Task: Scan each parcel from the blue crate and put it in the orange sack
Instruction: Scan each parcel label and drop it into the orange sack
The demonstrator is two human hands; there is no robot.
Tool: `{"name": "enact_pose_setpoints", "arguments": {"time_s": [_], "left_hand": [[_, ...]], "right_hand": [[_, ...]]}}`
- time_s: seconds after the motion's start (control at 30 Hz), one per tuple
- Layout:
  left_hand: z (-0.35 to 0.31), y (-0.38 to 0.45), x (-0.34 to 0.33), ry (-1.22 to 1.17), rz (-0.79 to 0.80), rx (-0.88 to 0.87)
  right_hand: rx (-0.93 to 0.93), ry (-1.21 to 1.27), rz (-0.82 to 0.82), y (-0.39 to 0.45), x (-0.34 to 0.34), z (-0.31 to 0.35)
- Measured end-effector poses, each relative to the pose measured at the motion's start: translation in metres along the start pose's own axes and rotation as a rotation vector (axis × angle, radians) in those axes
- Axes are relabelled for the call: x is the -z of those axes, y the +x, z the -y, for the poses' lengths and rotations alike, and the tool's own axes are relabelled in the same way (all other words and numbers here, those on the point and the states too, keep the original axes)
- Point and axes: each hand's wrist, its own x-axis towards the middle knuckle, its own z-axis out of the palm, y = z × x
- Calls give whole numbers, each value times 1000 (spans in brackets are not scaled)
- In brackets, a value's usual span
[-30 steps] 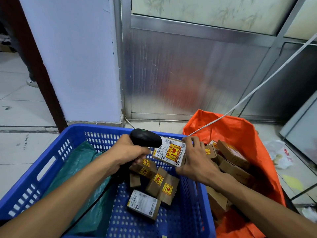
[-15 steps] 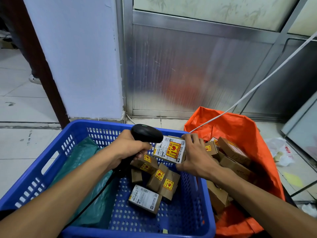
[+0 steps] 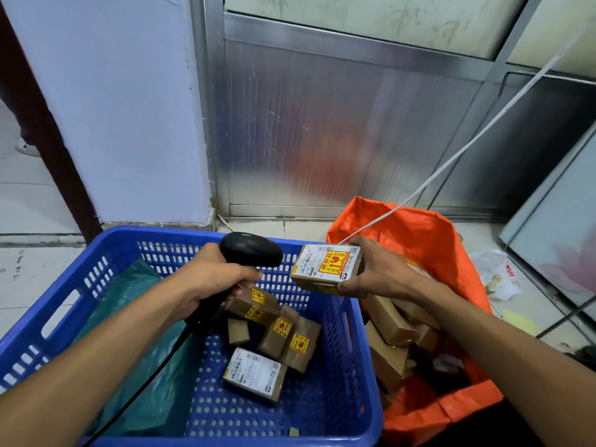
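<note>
Left hand grips a black scanner over the blue crate, right hand pinches a labelled parcel above the crate's right rim — beside the orange sack — while more parcels lie in the crate.

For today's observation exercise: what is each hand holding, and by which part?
The left hand grips the black scanner by its handle. The right hand holds a labelled parcel by its right end, fingers over the top edge, thumb underneath.
</note>
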Motion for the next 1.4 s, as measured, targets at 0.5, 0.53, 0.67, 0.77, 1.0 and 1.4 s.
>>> {"name": "enact_pose_setpoints", "arguments": {"time_s": [0.5, 0.53, 0.67, 0.77, 1.0, 1.4], "left_hand": [[-2, 3, -5, 46, -43, -10], [-2, 3, -6, 57, -44, -7], [-3, 4, -9, 66, -37, 6], [-3, 7, -11, 83, -40, 7], [-1, 8, -10, 113, -39, 7], [1, 11, -14, 120, -37, 25]], "right_hand": [[-616, 281, -76, 3, 29, -128], [-639, 279, -72, 3, 26, -135], [-649, 149, -2, 5, 18, -148], [-672, 101, -19, 11, 14, -155], [-919, 167, -365, 18, 9, -180], [-1001, 692, -328, 68, -33, -264]]}}
